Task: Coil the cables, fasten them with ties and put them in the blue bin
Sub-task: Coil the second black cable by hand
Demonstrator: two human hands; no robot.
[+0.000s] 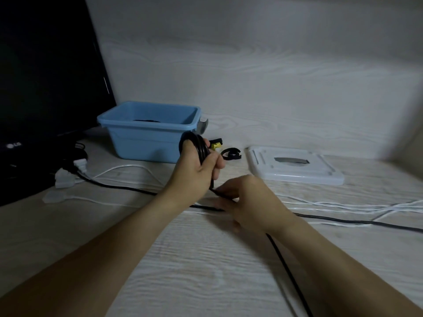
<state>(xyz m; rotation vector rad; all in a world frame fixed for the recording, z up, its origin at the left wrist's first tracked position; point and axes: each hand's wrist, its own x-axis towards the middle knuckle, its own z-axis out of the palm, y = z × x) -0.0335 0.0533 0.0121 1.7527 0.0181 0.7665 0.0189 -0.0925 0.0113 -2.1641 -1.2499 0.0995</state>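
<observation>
My left hand point(196, 165) is raised in front of the blue bin point(146, 143) and grips a small coil of black cable point(199, 147) wound around its fingers. Just below it, my right hand point(247, 200) rests low on the table and pinches the same black cable where it leaves the coil. The loose length of that cable point(357, 223) trails off to the right and toward me. Something dark lies inside the bin. A black tie point(231, 154) and a yellow-and-black tie point(216, 144) lie right of the bin. White cables point(343, 205) are spread over the table.
A black monitor point(45, 83) stands at the left, with white plugs point(68, 177) and dark cords at its base. A white flat bin lid point(295, 165) lies at the right. The pale wall runs close behind the table.
</observation>
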